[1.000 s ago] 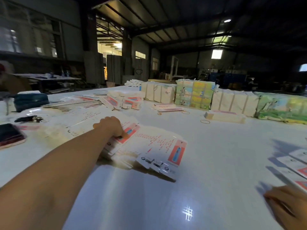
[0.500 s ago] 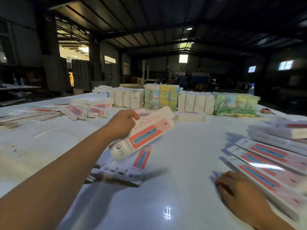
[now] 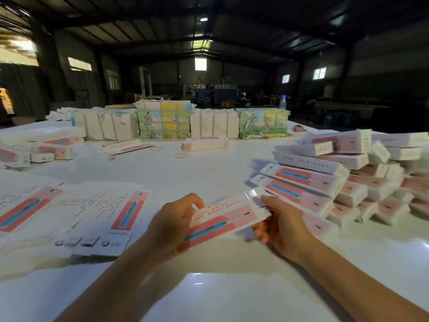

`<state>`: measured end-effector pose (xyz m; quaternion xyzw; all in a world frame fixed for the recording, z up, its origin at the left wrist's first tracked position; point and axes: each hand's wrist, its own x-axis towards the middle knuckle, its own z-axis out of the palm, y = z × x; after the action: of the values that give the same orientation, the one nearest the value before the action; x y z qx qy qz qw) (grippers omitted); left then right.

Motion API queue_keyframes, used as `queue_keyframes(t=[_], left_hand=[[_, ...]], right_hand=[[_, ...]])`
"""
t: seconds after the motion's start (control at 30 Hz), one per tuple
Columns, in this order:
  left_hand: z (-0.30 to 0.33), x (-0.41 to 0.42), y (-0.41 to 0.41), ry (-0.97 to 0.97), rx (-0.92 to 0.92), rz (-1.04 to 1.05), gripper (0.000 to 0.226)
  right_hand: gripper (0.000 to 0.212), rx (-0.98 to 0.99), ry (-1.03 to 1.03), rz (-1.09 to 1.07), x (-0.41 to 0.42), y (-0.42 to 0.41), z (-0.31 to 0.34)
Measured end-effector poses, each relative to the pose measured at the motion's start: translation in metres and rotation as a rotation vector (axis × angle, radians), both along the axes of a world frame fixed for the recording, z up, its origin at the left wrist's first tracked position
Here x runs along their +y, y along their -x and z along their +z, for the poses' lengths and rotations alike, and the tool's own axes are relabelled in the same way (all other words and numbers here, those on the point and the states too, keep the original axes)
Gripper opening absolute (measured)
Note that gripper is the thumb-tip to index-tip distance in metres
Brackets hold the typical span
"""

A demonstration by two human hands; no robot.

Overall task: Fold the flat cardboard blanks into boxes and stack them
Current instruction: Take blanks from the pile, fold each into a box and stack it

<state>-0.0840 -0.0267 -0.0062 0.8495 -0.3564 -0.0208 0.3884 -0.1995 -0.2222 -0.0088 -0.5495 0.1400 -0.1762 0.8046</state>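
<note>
We see a white blank (image 3: 222, 217) with pink panel, blue stripe and red dots; wrapped bundles (image 3: 163, 119) along our white table's (image 3: 209, 177) far edge bear green-yellow pictures.

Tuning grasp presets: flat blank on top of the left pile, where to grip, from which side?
Take the top flat blank by its near edge, coming low from the front. It lies flat on the pile, so no face is pinchable; only the overhanging near edge offers a lip. Probably slide it out first. Both hands are now busy: left hand and right hand hold a blank.
</note>
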Motion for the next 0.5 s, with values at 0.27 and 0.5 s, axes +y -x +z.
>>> queue_keyframes(t=[0.27, 0.5], left_hand=[[-0.001, -0.011, 0.011, -0.277, -0.473, -0.111, 0.091], [-0.004, -0.015, 0.012, -0.176, -0.533, -0.1, 0.09]], right_hand=[[0.021, 0.012, 0.188, 0.111, -0.003, 0.001, -0.007], [0.022, -0.003, 0.196, 0.222, -0.004, 0.01, 0.004]])
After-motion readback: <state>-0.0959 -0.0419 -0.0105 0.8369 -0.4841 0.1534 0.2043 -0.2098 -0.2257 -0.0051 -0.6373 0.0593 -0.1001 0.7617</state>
